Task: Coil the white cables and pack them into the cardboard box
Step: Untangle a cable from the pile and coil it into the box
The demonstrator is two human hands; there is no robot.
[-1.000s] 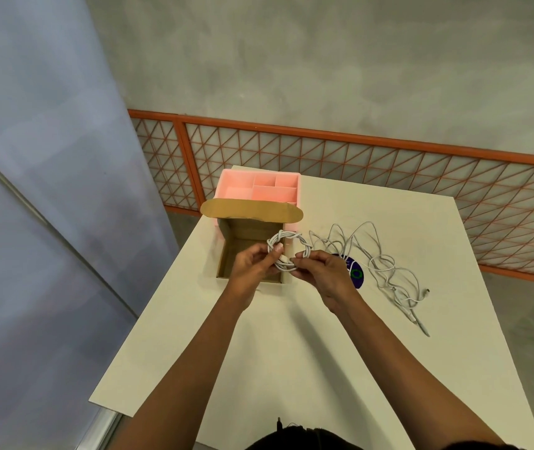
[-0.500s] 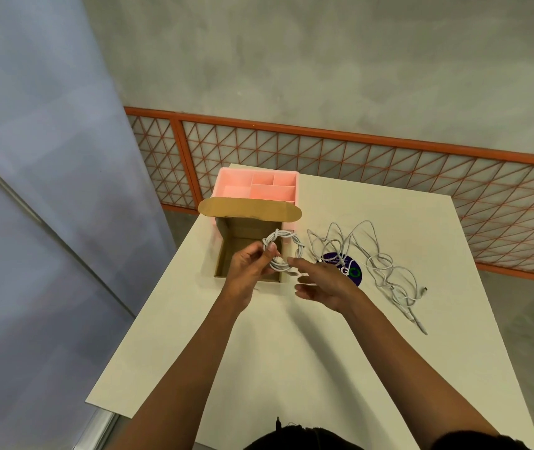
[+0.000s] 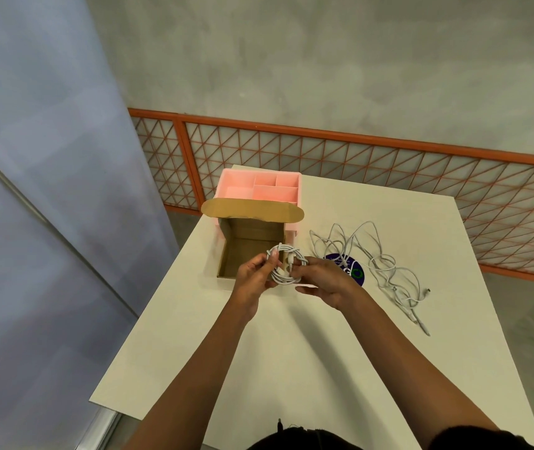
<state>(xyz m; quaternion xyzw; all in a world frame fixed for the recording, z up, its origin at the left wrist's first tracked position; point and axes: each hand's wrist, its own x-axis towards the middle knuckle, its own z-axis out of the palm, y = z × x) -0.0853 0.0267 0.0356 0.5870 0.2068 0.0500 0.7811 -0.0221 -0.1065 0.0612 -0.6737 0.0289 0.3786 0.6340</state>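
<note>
A coiled white cable (image 3: pixel 286 267) hangs just above the near right corner of the open cardboard box (image 3: pixel 243 251). My left hand (image 3: pixel 254 280) grips the coil's left side, with fingers through the ring. My right hand (image 3: pixel 321 280) pinches the coil's right side with its fingertips. A loose tangle of white cable (image 3: pixel 379 264) lies on the table to the right of the box. The box's lid flap (image 3: pixel 252 211) stands open at the far side.
A pink divided organizer tray (image 3: pixel 259 190) stands right behind the box. A round dark sticker (image 3: pixel 353 271) lies on the white table (image 3: pixel 324 352) under the loose cable. An orange lattice fence (image 3: pixel 389 164) runs behind the table. The table's left edge is close to the box.
My right hand, which had come off the coil half a second ago, is back on its right side. The coil stays over the box's near right corner.
</note>
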